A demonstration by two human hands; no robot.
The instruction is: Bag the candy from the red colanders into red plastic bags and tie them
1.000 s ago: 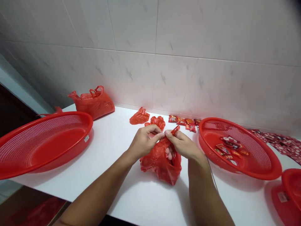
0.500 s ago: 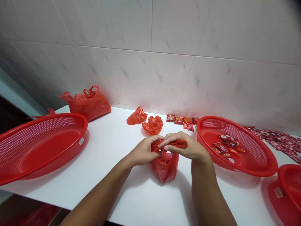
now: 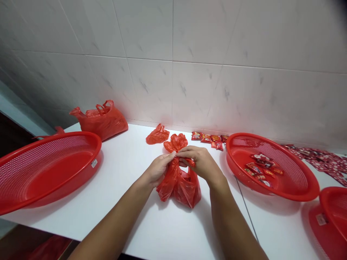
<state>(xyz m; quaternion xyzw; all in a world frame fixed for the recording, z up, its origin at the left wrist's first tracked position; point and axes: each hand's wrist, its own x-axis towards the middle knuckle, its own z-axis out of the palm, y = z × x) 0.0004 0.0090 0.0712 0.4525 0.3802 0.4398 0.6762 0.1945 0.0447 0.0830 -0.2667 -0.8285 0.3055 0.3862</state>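
Near the middle of the white surface (image 3: 159,224), the left hand (image 3: 158,169) and right hand (image 3: 196,161) are both closed in tight pinches on the gathered neck of a red plastic bag (image 3: 187,191), their closeness keeping the thin plastic taut above its bulging body.

The person's left hand (image 3: 159,168) and right hand (image 3: 196,162) hide the gathered neck of the thin red plastic bag (image 3: 180,189). Print on the small red snack packets (image 3: 206,139) is too tiny to read, and a round red plastic basket (image 3: 334,213) runs off the right edge.
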